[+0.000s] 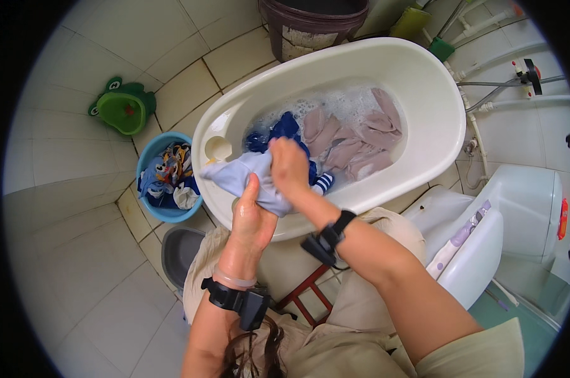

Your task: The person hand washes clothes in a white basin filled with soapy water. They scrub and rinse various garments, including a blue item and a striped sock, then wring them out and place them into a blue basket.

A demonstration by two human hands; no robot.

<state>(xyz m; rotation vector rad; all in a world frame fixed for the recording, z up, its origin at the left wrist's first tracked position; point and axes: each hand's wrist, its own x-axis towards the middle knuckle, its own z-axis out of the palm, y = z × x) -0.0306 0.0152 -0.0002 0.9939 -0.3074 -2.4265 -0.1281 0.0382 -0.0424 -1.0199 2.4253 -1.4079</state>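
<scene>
A light blue cloth garment (247,171) is stretched between my hands over the near left side of a white plastic baby bathtub (421,61). My left hand (253,215) grips its lower part, thumb on top. Curled on the garment's right side is my right hand (288,165). Soapy water (344,97) with foam covers the tub's bottom. Below my right hand lies a dark blue garment (286,126), partly hidden, and a striped blue-and-white cuff (323,182) shows beside it. Wet mauve clothing (360,141) spreads through the water on the right.
Left of the tub stands a blue basin (158,213) of mixed clothes, with a green frog-shaped potty (124,113) behind it. A grey basin (183,250) is near my left forearm. Beyond the tub is a dark bucket (320,28); a toilet (483,255) and wall pipes (506,101) are at right.
</scene>
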